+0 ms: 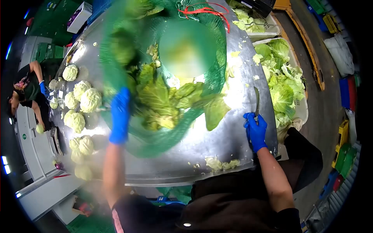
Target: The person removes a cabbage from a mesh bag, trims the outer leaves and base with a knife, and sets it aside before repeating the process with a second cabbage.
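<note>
Head view. At the right side of the table, near the near right corner: right hand in blue glove, fingers closed around the handle of a knife; blade clear of the fingers, pointing toward the far edge, slightly curved. Toward the left side: left hand, also blue-gloved, at the left part of a green mesh net. Loose cabbage leaves inside the net, just right of the left fingers; one leaf out past the net's right side. Along the left edge, trimmed cabbages. Beyond the right edge, a white crate of leaves.

Writing: on a small round green sign at far left, apparently "2".

Hard to make out: left fingers smeared by motion, spread or grip impossible to tell; upper net blurred, with a pale round shape too smeared to identify.
</note>
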Available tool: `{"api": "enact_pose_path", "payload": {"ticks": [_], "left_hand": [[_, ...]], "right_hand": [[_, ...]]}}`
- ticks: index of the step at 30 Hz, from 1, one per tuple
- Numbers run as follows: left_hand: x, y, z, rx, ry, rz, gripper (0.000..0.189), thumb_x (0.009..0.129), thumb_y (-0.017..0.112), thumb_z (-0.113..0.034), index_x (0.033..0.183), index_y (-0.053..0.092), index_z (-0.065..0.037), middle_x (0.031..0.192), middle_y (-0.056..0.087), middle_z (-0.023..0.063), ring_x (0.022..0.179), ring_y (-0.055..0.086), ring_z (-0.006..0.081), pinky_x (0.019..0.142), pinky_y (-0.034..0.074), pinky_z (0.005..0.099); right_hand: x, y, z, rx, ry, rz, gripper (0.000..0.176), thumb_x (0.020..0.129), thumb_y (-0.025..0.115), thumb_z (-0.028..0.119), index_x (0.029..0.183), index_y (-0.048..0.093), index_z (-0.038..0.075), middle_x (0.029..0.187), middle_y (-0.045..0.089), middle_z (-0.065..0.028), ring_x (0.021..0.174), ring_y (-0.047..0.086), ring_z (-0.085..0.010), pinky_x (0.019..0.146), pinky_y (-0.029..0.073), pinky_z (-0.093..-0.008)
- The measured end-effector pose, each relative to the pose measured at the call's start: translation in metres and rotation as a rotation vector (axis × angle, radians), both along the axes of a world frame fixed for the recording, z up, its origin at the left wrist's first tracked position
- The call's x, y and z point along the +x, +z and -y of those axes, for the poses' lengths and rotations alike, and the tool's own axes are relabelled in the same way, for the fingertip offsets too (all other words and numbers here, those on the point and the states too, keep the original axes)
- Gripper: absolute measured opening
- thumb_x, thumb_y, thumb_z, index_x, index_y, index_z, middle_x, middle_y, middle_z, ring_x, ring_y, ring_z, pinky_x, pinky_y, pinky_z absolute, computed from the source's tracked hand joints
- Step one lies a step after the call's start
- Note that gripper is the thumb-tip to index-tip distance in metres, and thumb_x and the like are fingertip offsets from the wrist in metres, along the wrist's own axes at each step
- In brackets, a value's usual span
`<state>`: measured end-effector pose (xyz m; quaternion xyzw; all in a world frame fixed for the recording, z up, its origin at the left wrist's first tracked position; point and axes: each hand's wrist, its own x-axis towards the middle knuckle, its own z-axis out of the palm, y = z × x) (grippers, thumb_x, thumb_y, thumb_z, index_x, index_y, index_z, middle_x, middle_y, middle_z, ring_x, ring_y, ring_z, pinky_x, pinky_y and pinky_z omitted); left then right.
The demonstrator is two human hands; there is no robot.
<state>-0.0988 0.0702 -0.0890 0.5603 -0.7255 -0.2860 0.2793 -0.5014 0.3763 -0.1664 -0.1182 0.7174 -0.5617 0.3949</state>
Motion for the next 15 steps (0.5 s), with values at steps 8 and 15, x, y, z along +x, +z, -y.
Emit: {"api": "enact_pose_path", "payload": {"ticks": [8, 15], "left_hand": [[0.065, 0.080, -0.164, 0.225, 0.428, -0.738, 0.035, 0.098, 0.054, -0.029, 0.120, 0.060, -0.002, 0.102, 0.062, 0.0037, 0.089, 0.057, 0.0150, 0.084, 0.047, 0.0291], [0.162, 0.058, -0.130, 0.119, 0.784, -0.539, 0.049, 0.096, 0.057, -0.038, 0.127, 0.059, -0.001, 0.124, 0.063, 0.0117, 0.109, 0.060, 0.0230, 0.095, 0.048, 0.0372]], "right_hand": [[-0.006, 0.012, -0.002, 0.077, 0.056, 0.064, 0.015, 0.096, 0.062, 0.017, 0.096, 0.070, 0.004, 0.065, 0.060, -0.0006, 0.050, 0.046, -0.0038, 0.046, 0.034, -0.0207], [-0.011, 0.001, -0.006, 0.018, 0.044, 0.111, 0.015, 0.095, 0.063, 0.019, 0.097, 0.070, 0.006, 0.064, 0.060, -0.0002, 0.046, 0.044, -0.0037, 0.042, 0.033, -0.0215]]}}
